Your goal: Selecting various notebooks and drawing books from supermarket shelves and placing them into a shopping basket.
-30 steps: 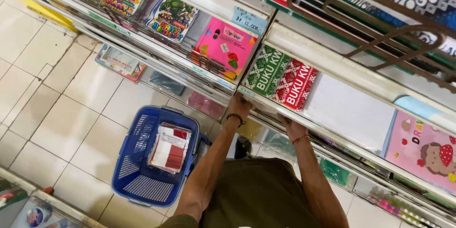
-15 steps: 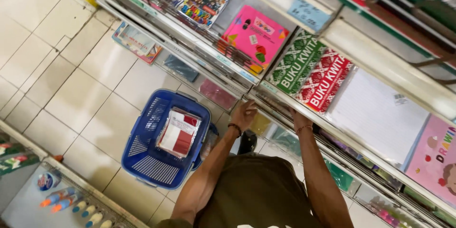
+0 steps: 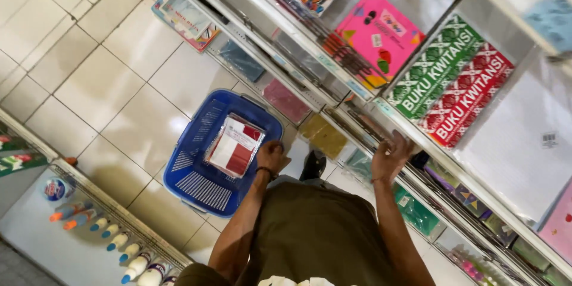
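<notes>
Reaching down, my left hand (image 3: pixel 272 156) hangs loosely curled and holding nothing, just above the rim of the blue basket (image 3: pixel 199 187) where a red-and-white packet (image 3: pixel 233 146) lies. My right hand (image 3: pixel 390 156) is open, fingers spread against the shelf edge (image 3: pixel 357 120), below the 2 receipt books (image 3: pixel 450 80). A careless brush there could, I judge, knock stock off the shelf.
</notes>
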